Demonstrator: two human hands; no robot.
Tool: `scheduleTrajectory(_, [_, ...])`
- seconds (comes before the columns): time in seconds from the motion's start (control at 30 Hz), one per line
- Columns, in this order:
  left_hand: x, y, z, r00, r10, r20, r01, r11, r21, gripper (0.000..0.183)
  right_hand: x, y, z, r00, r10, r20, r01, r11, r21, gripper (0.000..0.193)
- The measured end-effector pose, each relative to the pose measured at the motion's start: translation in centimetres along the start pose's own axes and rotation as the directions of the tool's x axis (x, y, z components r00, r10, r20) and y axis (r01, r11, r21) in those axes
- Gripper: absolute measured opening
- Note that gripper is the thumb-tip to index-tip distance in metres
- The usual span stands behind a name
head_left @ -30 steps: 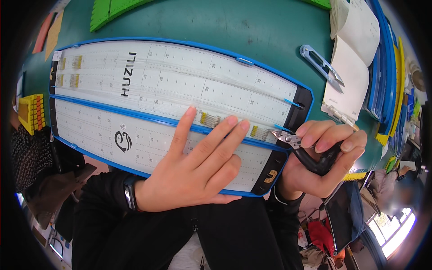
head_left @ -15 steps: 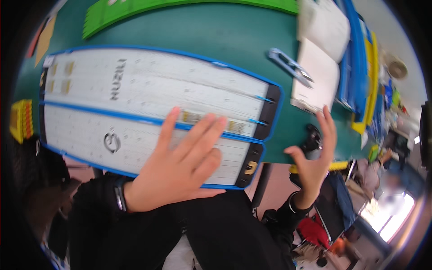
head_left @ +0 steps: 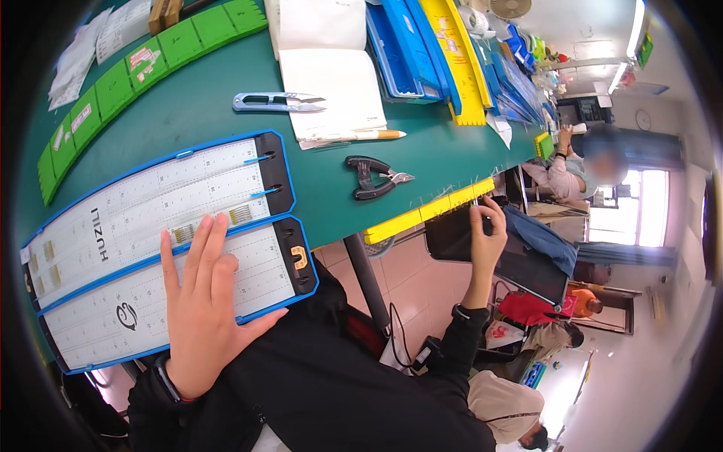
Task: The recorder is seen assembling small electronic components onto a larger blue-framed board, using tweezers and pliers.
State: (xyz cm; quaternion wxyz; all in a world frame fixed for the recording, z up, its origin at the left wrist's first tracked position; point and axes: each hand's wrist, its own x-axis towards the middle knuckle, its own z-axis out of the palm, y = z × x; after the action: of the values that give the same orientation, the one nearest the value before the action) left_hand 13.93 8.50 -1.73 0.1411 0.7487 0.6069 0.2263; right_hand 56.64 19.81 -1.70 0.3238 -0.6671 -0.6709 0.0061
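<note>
My left hand (head_left: 205,301) lies flat, fingers spread, on a long white two-panel board with blue edging and black end pieces (head_left: 135,226). Its fingertips sit beside small gold parts (head_left: 182,233) set in the seam between the panels. My right hand (head_left: 486,235) is raised off the table's right edge, in front of a dark flat panel (head_left: 527,264). Its fingers are loosely bent and nothing shows in it. Black-handled cutters (head_left: 375,175) lie on the green table (head_left: 203,113) between the two hands.
Metal thread snips (head_left: 279,101), an open notebook (head_left: 331,71) and a pen (head_left: 361,136) lie farther back. Green strips (head_left: 113,83) run at the back left, a yellow strip (head_left: 425,215) lines the table edge, and blue and yellow trays (head_left: 429,45) are stacked. Another person (head_left: 580,166) sits at the right.
My right hand let go of the black cutters, which now lie on the table, and swung out past the table edge. My left hand stayed on the board.
</note>
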Motion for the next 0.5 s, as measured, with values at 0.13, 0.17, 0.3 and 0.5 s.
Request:
scheduleTrajectory(0.13, [-0.1,0.1,-0.8,0.999,-0.007,0.042,0.007,1.0,0.004,0.07,-0.8,-5.1,0.7,0.972,-0.201,0.121,0.206,0.978,-0.036,0.017])
scheduleTrajectory(0.17, [-0.2,0.3,-1.2,0.998,-0.018,0.052,0.018,1.0,0.014,0.074,-1.0,-5.7,0.9,0.969,-0.211,0.128,0.22,0.973,-0.067,0.018])
scheduleTrajectory(0.3, [-1.3,-0.3,-1.9,0.996,-0.083,0.039,0.083,0.997,-0.002,0.086,-1.4,-5.5,1.1,0.964,-0.234,0.128,0.252,0.957,-0.144,0.016])
scheduleTrajectory(0.5, [-2.5,0.2,-3.1,0.992,-0.021,-0.122,0.049,0.97,0.237,0.068,-2.1,-7.3,2.3,0.94,-0.338,0.038,0.34,0.938,-0.066,0.018])
